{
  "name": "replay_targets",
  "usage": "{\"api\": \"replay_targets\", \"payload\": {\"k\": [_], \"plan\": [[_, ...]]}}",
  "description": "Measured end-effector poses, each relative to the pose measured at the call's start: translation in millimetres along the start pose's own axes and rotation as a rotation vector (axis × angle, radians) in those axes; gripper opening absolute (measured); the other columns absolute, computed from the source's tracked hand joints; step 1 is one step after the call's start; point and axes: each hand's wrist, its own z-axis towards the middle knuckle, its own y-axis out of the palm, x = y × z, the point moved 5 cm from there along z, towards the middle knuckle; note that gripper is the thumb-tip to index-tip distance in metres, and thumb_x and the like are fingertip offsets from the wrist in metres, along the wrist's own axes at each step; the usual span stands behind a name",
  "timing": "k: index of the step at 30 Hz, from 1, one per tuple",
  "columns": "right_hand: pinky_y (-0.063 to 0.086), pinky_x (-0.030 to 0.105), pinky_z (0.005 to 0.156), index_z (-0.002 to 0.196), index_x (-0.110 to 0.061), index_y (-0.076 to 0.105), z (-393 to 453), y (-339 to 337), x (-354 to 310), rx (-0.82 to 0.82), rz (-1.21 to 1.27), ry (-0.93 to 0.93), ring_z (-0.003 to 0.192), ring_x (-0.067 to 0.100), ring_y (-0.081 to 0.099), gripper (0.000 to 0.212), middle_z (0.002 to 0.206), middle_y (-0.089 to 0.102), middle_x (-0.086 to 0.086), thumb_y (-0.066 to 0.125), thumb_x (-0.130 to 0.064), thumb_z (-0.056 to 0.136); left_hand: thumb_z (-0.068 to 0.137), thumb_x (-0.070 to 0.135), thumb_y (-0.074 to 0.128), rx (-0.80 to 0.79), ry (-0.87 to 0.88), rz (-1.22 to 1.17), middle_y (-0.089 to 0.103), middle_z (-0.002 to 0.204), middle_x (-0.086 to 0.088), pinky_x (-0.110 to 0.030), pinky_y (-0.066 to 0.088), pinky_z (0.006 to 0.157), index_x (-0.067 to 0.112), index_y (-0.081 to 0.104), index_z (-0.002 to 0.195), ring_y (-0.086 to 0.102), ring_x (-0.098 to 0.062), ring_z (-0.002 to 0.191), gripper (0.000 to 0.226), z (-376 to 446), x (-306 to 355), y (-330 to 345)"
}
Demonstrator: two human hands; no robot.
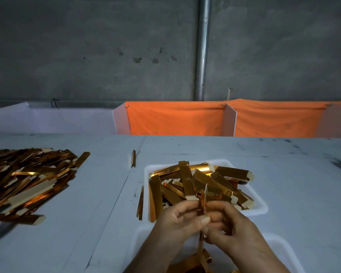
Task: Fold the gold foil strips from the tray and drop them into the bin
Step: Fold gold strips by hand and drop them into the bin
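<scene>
Gold foil strip (202,201): upright, pinched between both hands near the table's near edge.
Left hand (177,219): grip pinching strip.
Right hand (227,223): grip pinching strip.
White plastic tray (261,207): behind hands, heaped with strips.

Workshop, concrete wall (87,46), partitioned bench (283,174), foil-strip heap (28,178)

Foil strips (203,180): shiny gold, cream-white ends, in a white tray (258,205). Loose pile (28,178) at left: same gold, darker amber in shadow. Table (283,174) pale grey-white, dark scuffs. Cloth (175,119) bright orange. Wall (87,46) grey concrete, blotchy.
</scene>
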Motion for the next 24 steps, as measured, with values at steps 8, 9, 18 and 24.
{"api": "replay_targets", "payload": {"k": [8,9,18,24], "plan": [[0.052,0.014,0.074,0.107,-0.044,0.05,-4,-6,-7,0.092,-0.015,-0.129,0.1,-0.013,0.058,0.048,0.103,0.067,-0.017,0.076,-0.016,0.079,0.077,0.026,0.076,0.231,0.153,0.397,0.063,0.105,0.029,-0.019,0.051,0.088,0.042,0.057,0.105,0.06,0.005,0.103,0.037,-4,10,2],[0.051,0.013,0.073,0.107,-0.048,0.051,-6,-9,-11,0.128,-0.013,-0.189,0.104,-0.013,0.057,0.051,0.107,0.065,-0.017,0.074,-0.012,0.079,0.078,0.026,0.076,0.276,0.194,0.459,0.062,0.103,0.03,-0.015,0.05,0.086,0.044,0.056,0.104,0.059,0.008,0.102,0.037,-5,14,1],[0.054,0.022,0.075,0.097,-0.049,0.059,-14,-19,-23,0.177,0.026,-0.332,0.103,0.0,0.059,0.056,0.101,0.061,-0.018,0.059,0.006,0.085,0.082,0.038,0.069,0.247,0.275,0.696,0.051,0.105,0.036,-0.003,0.042,0.086,0.053,0.046,0.115,0.048,0.013,0.107,0.043,-12,24,8],[0.056,0.033,0.071,0.085,-0.031,0.062,-15,-28,-25,0.217,-0.176,-0.363,0.09,0.012,0.061,0.035,0.095,0.058,-0.013,0.06,0.004,0.085,0.088,0.043,0.054,0.069,0.227,0.702,0.056,0.103,0.031,-0.007,0.043,0.084,0.048,0.053,0.116,0.049,0.012,0.104,0.028,-11,24,13]]}}
